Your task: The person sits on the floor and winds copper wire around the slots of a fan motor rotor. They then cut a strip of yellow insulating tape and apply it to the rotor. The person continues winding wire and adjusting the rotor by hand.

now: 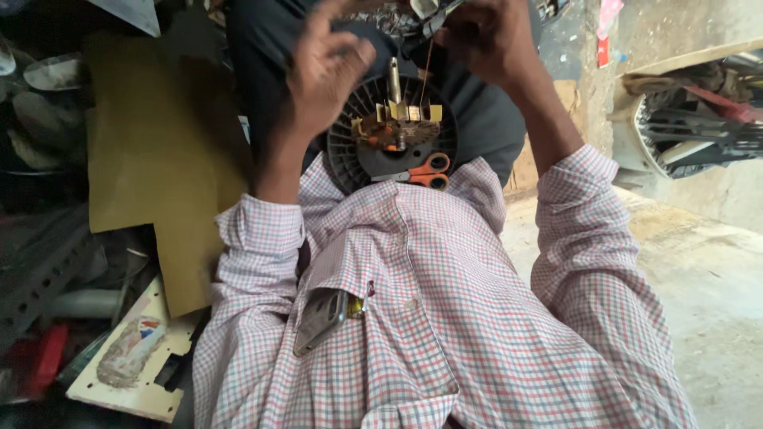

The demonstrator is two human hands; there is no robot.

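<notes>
Nearest the camera, a checked shirt fills the lower frame; a phone is seen leaning half out of its chest pocket. A forward lean could tip it out onto the work.

Just beyond, on the lap, a black finned motor rotor is rested, with a copper winding and yellowish insulating slips standing up from its core. Orange-handled scissors are laid against its near edge; a shift of the knees could slide them off, or roll the rotor, since neither hand is seen steadying it from below.

Above the rotor, the left hand is held half curled, fingers spread; whether anything is pinched cannot be told. The right hand is closed around a dark tool or bundle at the top edge, and a thin copper wire is drawn taut from it down to the core. Judged risk: too sharp a pull could snap or kink the wire, scrape its coating on a slot edge, or drag the slips out.

Farther right, a fan guard is propped against the wall.
</notes>
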